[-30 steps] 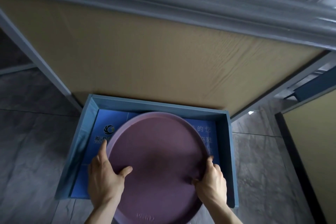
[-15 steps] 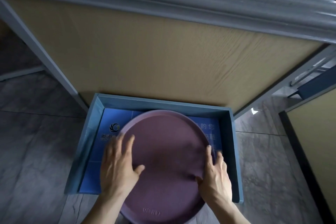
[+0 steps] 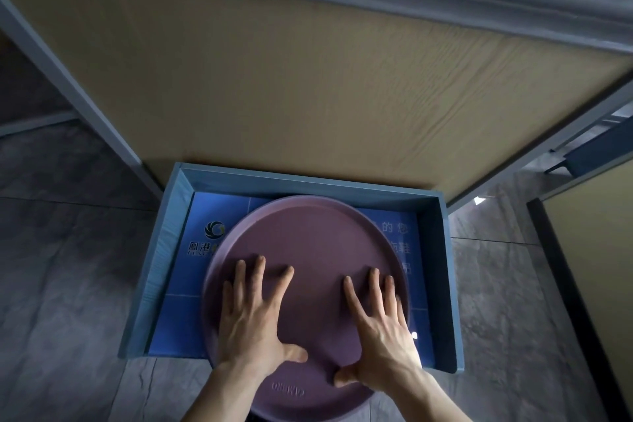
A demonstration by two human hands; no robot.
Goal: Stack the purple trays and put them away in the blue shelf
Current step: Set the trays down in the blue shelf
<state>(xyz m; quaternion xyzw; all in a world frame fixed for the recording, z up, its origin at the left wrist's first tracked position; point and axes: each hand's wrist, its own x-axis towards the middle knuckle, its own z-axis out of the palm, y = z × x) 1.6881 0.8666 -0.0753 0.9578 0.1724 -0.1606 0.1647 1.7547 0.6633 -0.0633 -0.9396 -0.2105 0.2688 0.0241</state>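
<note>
- On the far left I see grey floor tiles [image 3: 61,284] and a slanting grey frame leg [image 3: 68,86]; nothing there belongs to the job.
- The blue shelf [image 3: 161,271] sits low under a tan wood panel [image 3: 308,86], its left wall standing up beside a printed blue base with a logo.
- My left hand [image 3: 251,322] lies flat on the purple tray [image 3: 308,243], palm down, fingers spread wide and straight, thumb pointing inward. It grips nothing; it only presses on the surface.
- That tray rests inside the shelf, its far rim near or against the back wall, its near rim hanging out past the open front edge. I can't tell how many trays sit beneath the top one.
- I judge this the putting-away step, nearly finished. The next move calls for an even forward push with both palms until the near rim clears the front, if the shelf is deep enough.
- My right hand [image 3: 380,329] mirrors the left: flat, fingers fanned, thumb tucked toward the near rim, holding nothing.
- The right shelf wall [image 3: 445,284] stands just beside the tray's rim, so a crooked push could jam it.
</note>
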